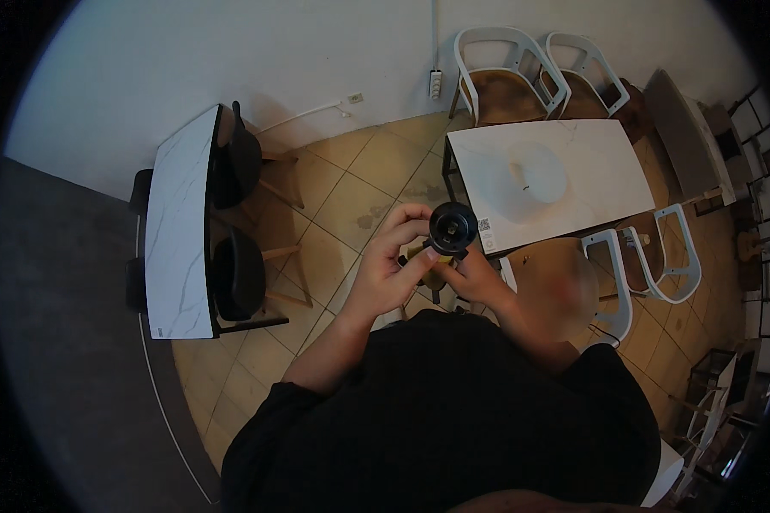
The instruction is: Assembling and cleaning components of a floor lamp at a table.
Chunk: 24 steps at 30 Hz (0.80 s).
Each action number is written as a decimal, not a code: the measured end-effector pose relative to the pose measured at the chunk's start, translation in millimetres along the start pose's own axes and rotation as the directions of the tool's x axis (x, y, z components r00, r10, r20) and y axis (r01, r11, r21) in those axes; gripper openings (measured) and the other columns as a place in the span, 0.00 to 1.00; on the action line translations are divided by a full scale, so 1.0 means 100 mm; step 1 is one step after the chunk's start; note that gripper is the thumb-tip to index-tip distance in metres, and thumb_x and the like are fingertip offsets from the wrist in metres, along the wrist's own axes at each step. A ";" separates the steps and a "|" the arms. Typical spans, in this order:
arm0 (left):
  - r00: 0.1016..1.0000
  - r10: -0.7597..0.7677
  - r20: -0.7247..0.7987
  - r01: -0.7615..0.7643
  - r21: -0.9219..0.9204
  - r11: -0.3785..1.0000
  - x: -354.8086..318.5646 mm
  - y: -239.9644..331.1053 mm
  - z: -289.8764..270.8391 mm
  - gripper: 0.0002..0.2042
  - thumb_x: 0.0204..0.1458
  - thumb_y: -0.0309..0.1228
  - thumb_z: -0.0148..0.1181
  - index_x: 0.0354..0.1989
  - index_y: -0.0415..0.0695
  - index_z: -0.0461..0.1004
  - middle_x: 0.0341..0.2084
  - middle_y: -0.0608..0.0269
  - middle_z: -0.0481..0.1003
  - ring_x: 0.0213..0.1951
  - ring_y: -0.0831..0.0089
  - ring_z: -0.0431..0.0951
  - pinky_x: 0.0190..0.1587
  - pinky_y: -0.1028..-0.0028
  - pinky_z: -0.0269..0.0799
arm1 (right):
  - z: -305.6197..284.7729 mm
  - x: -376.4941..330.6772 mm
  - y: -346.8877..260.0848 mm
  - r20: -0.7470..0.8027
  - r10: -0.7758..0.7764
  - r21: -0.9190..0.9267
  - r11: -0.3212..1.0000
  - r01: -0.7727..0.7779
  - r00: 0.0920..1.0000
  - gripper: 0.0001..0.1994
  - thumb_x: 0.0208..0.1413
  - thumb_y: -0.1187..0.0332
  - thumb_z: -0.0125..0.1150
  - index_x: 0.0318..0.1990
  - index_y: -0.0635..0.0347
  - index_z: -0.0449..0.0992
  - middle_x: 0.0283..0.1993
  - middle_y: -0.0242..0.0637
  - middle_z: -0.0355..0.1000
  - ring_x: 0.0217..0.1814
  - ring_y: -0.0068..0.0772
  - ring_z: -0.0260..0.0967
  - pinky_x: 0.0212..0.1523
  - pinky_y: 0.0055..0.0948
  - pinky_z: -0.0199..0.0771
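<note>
In front of my body, both hands hold a small device with a black round top (453, 228), a yellowish part below it and short black prongs. What kind of device it is, I cannot tell. My left hand (387, 267) is closed around its left side, the thumb pressed just below the round top. From the right, my right hand (477, 278) grips the lower part, its fingers partly hidden behind the device.
Ahead to the right stands a white marble-look table (590, 162) with a pale round shape (539, 173) over it. White-framed chairs (509, 90) surround it. At left are another marble-look table (180, 231) and dark chairs (239, 274) on a tiled floor (342, 205).
</note>
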<state>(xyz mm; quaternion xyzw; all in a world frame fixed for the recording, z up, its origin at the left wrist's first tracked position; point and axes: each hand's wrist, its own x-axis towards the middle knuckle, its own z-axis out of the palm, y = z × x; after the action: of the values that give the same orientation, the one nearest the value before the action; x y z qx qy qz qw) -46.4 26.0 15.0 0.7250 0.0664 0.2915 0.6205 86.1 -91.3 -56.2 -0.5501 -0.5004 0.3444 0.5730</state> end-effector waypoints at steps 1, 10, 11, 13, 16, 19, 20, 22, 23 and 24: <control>1.000 0.008 0.011 -0.007 -0.007 1.000 -0.01 -0.02 0.00 0.10 0.53 0.23 0.59 0.44 0.37 0.75 0.48 0.56 0.69 0.54 0.66 0.69 0.59 0.69 0.60 | 0.01 -0.01 -0.02 -0.001 -0.031 -0.022 0.999 0.031 1.000 0.15 0.59 0.72 0.58 0.53 0.62 0.70 0.46 0.41 0.73 0.50 0.30 0.70 0.52 0.31 0.69; 0.999 0.010 0.037 -0.009 -0.028 1.000 -0.03 -0.03 0.01 0.10 0.52 0.23 0.59 0.43 0.37 0.75 0.48 0.56 0.69 0.53 0.66 0.69 0.59 0.69 0.61 | 0.02 -0.04 -0.02 -0.007 -0.102 -0.069 0.992 0.101 0.995 0.14 0.59 0.73 0.58 0.52 0.62 0.70 0.46 0.41 0.74 0.48 0.30 0.71 0.50 0.31 0.70; 0.999 0.014 0.040 -0.013 -0.025 1.000 -0.04 -0.04 0.00 0.10 0.52 0.23 0.59 0.43 0.37 0.75 0.48 0.56 0.69 0.53 0.66 0.69 0.59 0.69 0.61 | 0.02 -0.04 -0.02 -0.005 -0.088 -0.053 0.995 0.088 0.996 0.14 0.59 0.73 0.58 0.52 0.62 0.70 0.46 0.41 0.74 0.48 0.30 0.71 0.50 0.32 0.70; 0.999 0.013 0.041 -0.012 -0.024 1.000 -0.04 -0.04 -0.01 0.10 0.52 0.23 0.59 0.43 0.37 0.75 0.49 0.56 0.69 0.53 0.66 0.69 0.59 0.69 0.60 | 0.02 -0.04 0.00 -0.002 -0.048 -0.035 0.998 0.047 0.999 0.14 0.59 0.73 0.58 0.52 0.63 0.70 0.46 0.41 0.74 0.48 0.29 0.71 0.50 0.32 0.70; 0.999 0.005 0.033 -0.003 -0.031 1.000 -0.03 -0.04 -0.01 0.10 0.52 0.23 0.59 0.43 0.37 0.75 0.49 0.56 0.69 0.54 0.66 0.69 0.59 0.69 0.60 | 0.04 -0.04 -0.02 -0.011 -0.025 0.001 1.000 0.025 1.000 0.14 0.59 0.72 0.58 0.52 0.63 0.70 0.46 0.41 0.73 0.48 0.29 0.71 0.50 0.31 0.71; 1.000 0.000 0.030 0.001 -0.037 0.999 -0.03 -0.05 0.00 0.10 0.52 0.23 0.58 0.43 0.37 0.75 0.49 0.56 0.69 0.54 0.66 0.69 0.60 0.69 0.60 | 0.04 -0.03 -0.03 -0.022 -0.067 -0.014 0.998 0.067 0.997 0.13 0.60 0.73 0.57 0.52 0.63 0.70 0.47 0.41 0.73 0.49 0.29 0.71 0.51 0.31 0.71; 0.999 0.004 0.033 -0.003 -0.034 0.999 -0.03 -0.05 0.00 0.10 0.52 0.23 0.58 0.43 0.37 0.75 0.49 0.56 0.69 0.54 0.66 0.69 0.60 0.69 0.59 | 0.03 -0.03 -0.02 -0.018 -0.093 -0.046 0.995 0.092 0.995 0.13 0.60 0.73 0.57 0.52 0.63 0.70 0.47 0.40 0.73 0.49 0.29 0.71 0.51 0.30 0.71; 0.999 0.008 0.031 -0.007 -0.033 0.999 -0.02 -0.04 0.00 0.10 0.52 0.23 0.58 0.43 0.37 0.75 0.49 0.56 0.69 0.54 0.66 0.69 0.60 0.69 0.60 | 0.02 -0.05 0.05 -0.007 -0.044 -0.022 0.999 0.044 0.999 0.14 0.60 0.74 0.57 0.52 0.63 0.70 0.47 0.41 0.73 0.50 0.29 0.70 0.52 0.30 0.71; 1.000 0.013 0.027 -0.012 -0.032 0.999 -0.02 -0.03 0.01 0.09 0.53 0.23 0.58 0.43 0.37 0.75 0.49 0.56 0.69 0.54 0.66 0.69 0.60 0.69 0.60 | 0.03 -0.06 0.12 0.006 0.005 0.001 1.000 -0.005 1.000 0.14 0.60 0.74 0.57 0.53 0.63 0.69 0.46 0.41 0.73 0.50 0.29 0.70 0.52 0.30 0.70; 0.999 0.013 0.032 -0.012 -0.035 0.999 0.00 -0.03 0.01 0.09 0.53 0.23 0.58 0.43 0.37 0.75 0.49 0.56 0.69 0.54 0.66 0.69 0.60 0.69 0.60 | 0.04 -0.08 0.25 0.001 0.007 -0.001 1.000 -0.007 1.000 0.14 0.60 0.74 0.57 0.53 0.63 0.69 0.46 0.41 0.73 0.50 0.29 0.70 0.52 0.30 0.70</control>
<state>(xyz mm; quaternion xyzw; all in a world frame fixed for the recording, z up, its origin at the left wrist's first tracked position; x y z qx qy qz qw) -45.3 25.2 12.1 0.7189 0.0467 0.2848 0.6323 84.2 -93.7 -82.4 -0.5518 -0.4990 0.3465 0.5714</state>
